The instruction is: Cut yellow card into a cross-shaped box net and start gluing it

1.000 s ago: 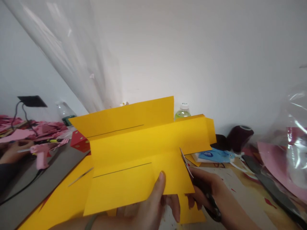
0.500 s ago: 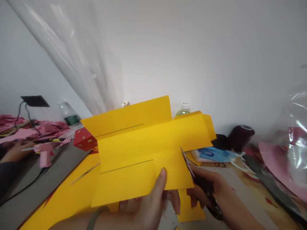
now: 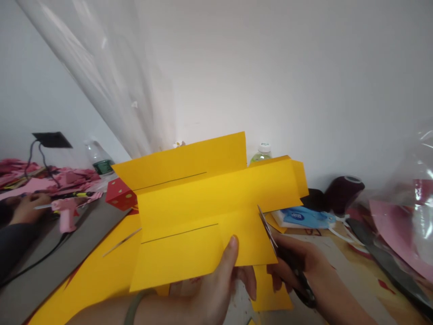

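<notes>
My left hand (image 3: 216, 284) pinches the lower edge of a creased yellow card (image 3: 189, 207), thumb flat on the face and fingers curled behind. The card is held up, tilted, over the counter (image 3: 372, 275) in the centre of my head view. My right hand (image 3: 304, 257) is closed around the dark handles of a pair of scissors (image 3: 265, 225), whose blades lie along the right edge of the lower panel, tips near the corner where a long tab juts rightward. Two straight dark lines are drawn on the card, one on the upper panel, one on the lower; I see no lettering with them. Another yellow piece (image 3: 273, 293) shows below, close to both hands' fingertips; I can't tell whether it joins the card. Just past the tab lies a blue packet (image 3: 302, 217) with pale characters in a dark oval, too blurred for me to read. The bottle (image 3: 262, 156) behind the card has small print on its white cap, and the clear bottle (image 3: 100, 159) at left wears a green label; neither is legible to me. Far left, a co-worker's hand (image 3: 30, 207) is near a pink glue gun (image 3: 66, 215), left of a dotted red box (image 3: 119, 194).
</notes>
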### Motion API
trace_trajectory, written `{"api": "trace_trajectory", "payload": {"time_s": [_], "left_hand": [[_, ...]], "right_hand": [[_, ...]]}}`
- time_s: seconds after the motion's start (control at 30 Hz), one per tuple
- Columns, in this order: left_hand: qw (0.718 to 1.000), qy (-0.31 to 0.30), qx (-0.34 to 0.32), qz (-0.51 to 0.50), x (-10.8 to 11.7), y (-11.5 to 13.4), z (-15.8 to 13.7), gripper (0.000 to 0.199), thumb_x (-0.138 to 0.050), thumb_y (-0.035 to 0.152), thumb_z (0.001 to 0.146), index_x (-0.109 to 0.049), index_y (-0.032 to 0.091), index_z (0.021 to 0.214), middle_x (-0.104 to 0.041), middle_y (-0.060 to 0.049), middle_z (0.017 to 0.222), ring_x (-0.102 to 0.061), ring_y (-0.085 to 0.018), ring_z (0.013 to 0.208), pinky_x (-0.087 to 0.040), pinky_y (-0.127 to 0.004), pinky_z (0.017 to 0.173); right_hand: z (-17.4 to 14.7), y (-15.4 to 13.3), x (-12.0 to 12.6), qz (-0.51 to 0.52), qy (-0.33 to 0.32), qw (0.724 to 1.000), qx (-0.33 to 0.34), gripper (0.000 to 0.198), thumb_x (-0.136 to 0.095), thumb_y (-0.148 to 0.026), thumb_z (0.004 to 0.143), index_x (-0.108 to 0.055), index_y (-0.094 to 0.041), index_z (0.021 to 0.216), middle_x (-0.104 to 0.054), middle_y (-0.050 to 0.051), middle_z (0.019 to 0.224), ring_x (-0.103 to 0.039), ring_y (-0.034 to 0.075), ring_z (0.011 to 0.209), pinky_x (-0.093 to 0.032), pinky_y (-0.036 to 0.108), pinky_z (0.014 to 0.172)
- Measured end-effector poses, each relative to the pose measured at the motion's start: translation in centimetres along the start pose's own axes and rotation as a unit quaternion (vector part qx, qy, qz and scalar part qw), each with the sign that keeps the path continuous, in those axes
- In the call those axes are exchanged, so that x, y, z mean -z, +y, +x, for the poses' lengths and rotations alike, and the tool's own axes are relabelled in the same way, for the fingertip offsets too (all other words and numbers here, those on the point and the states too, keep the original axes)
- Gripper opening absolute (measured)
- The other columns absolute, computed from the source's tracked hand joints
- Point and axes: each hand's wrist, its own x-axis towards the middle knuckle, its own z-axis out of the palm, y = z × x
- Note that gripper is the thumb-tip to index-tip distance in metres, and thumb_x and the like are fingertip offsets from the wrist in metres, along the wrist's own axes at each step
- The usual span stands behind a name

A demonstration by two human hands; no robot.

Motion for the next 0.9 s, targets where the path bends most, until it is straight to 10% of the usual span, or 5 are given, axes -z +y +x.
{"api": "trace_trajectory", "payload": {"time_s": [0.9], "left_hand": [[0.997,-0.003,0.019,0.069,0.71,-0.47,-0.06,0.07,-0.018,0.063,0.087,-0.046,0.02,0.039,-0.043,-0.003,0.045,-0.041,-0.014,0.051,-0.033,-0.028,0.058]], "right_hand": [[-0.16,0.44,0.32,-0.04,0.009,0.999,0.008,0.022,-0.045,-0.007,0.056,-0.061,-0.02,0.065,-0.054,-0.006,0.049,-0.052,0.01,0.049,-0.041,0.018,0.045]]}}
